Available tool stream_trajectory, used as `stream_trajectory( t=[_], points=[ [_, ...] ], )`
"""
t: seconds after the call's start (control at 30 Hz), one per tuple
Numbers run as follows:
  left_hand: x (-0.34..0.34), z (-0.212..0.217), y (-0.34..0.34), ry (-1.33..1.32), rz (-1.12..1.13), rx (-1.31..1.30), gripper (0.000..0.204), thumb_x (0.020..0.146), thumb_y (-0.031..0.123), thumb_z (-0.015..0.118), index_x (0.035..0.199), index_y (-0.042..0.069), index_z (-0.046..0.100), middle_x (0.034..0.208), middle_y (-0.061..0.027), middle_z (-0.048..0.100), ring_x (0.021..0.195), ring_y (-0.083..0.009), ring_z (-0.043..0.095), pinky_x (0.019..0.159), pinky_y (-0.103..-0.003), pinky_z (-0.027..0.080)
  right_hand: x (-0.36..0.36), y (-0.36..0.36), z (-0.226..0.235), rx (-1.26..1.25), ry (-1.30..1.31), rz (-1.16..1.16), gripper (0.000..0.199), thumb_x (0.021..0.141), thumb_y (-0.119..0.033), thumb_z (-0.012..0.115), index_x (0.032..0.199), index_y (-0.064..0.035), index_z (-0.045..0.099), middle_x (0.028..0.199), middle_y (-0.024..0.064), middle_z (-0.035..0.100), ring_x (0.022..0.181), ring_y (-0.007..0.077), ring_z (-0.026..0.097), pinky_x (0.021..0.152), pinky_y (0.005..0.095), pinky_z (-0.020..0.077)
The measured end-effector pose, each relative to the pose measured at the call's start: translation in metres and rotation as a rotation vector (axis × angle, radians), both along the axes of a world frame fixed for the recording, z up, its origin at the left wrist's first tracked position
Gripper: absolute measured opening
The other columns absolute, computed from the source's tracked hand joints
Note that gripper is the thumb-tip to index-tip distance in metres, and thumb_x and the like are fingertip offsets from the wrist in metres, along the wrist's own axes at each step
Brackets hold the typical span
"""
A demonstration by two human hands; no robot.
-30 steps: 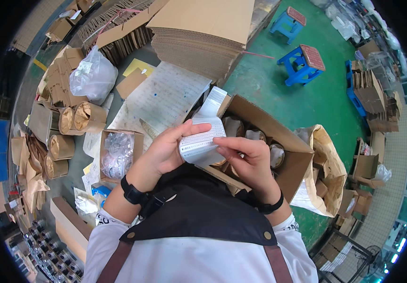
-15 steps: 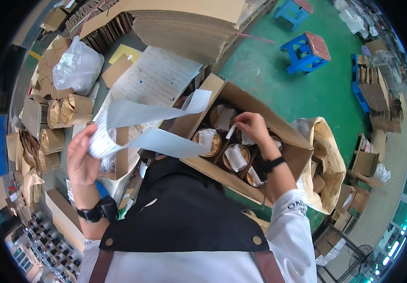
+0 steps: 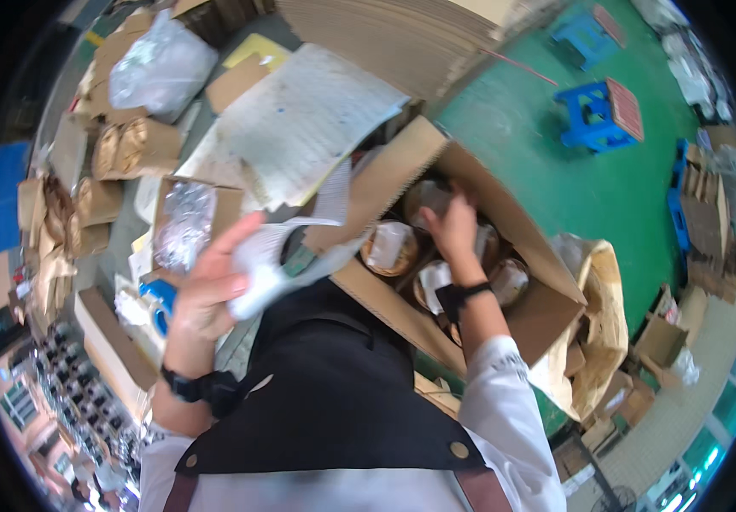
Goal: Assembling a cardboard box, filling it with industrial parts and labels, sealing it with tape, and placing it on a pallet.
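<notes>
My left hand (image 3: 210,290) is closed on a long white strip of label paper (image 3: 331,198), which curls and trails toward the box. An open cardboard box (image 3: 374,296) stands tilted in front of me. Several round, brown paper-wrapped packages sit inside it, with white labels across their tops; one is the near-left package (image 3: 388,247). My right hand (image 3: 455,229) reaches into the box, thumb and fingers apart, against the far package (image 3: 427,201). A whitish label shows on that package beside the thumb. The fingertips are blurred and partly hidden.
A big stack of flat cardboard (image 3: 376,43) stands beyond the box. Left lie a stained white board (image 3: 317,111), a plastic bag (image 3: 163,68) and wrapped packages (image 3: 137,149). Right of the box is a yellowish sack (image 3: 604,316); a blue stool (image 3: 590,115) stands on the green floor.
My right hand has moved from the middle of the box to its far package; the small white label it pinched no longer shows between the fingers. My left hand has come lower and rightward with the strip.
</notes>
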State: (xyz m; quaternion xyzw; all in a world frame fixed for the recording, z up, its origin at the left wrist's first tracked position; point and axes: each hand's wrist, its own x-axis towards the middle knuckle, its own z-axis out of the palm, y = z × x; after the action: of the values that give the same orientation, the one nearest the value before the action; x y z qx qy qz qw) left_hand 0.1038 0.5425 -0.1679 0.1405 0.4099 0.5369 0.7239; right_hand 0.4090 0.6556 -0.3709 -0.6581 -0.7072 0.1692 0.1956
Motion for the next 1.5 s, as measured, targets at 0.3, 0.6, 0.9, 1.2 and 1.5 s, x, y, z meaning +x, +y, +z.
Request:
stream_trajectory(
  t=[0.3,0.6,0.9,1.2,1.5],
  points=[
    [0.040,0.009,0.012,0.147,-0.135,0.025,0.054,0.080,0.001,0.070,0.129,-0.005,0.049,0.122,-0.0165,0.058,0.112,-0.0224,0.058,0.099,-0.034,0.045,-0.058,-0.050,0.197,-0.562,1.211,0.443,0.042,0.077,-0.005,0.074,0.114,-0.0022,0.053,0.095,0.0094,0.068,0.091,0.0171,0.065,0.080,0.0297,0.0479],
    [0.018,-0.002,-0.001,-0.070,-0.174,-0.169,0.061,0.101,0.044,0.031,0.126,-0.008,0.050,0.125,-0.0204,0.056,0.115,-0.0277,0.056,0.101,-0.040,0.042,-0.063,-0.069,0.186,-0.082,0.936,0.697,0.021,0.075,0.000,0.072,0.095,-0.0070,0.071,0.091,0.0087,0.070,0.084,0.0223,0.066,0.075,0.0307,0.0510],
    [-0.068,0.022,-0.009,0.205,0.398,0.292,0.043,0.101,0.025,0.038,0.129,-0.007,0.046,0.131,-0.0167,0.052,0.121,-0.0258,0.051,0.104,-0.041,0.039,0.006,-0.027,0.019,-0.669,0.554,0.345,0.015,0.076,-0.003,0.071,0.089,0.0021,0.067,0.075,0.0095,0.068,0.071,0.0149,0.065,0.067,0.0279,0.0514],
    [-0.077,0.038,-0.018,0.331,0.476,0.348,0.043,0.100,0.019,0.042,0.132,-0.010,0.043,0.133,-0.0194,0.050,0.122,-0.0253,0.050,0.106,-0.038,0.038,-0.035,-0.063,-0.016,-0.180,0.114,0.237,0.054,0.070,-0.017,0.077,0.115,-0.0091,0.048,0.101,0.0143,0.055,0.084,0.0351,0.062,0.067,0.0417,0.0518],
    [-0.004,0.020,0.020,0.246,0.165,0.164,0.059,0.077,-0.003,0.070,0.132,0.001,0.048,0.121,-0.0152,0.059,0.108,-0.0212,0.060,0.096,-0.034,0.048,-0.015,-0.014,0.070,-0.153,0.750,-0.043,0.031,0.084,-0.019,0.071,0.101,-0.0038,0.051,0.085,0.0038,0.056,0.074,0.0099,0.051,0.067,0.0260,0.0460]
  ],
)
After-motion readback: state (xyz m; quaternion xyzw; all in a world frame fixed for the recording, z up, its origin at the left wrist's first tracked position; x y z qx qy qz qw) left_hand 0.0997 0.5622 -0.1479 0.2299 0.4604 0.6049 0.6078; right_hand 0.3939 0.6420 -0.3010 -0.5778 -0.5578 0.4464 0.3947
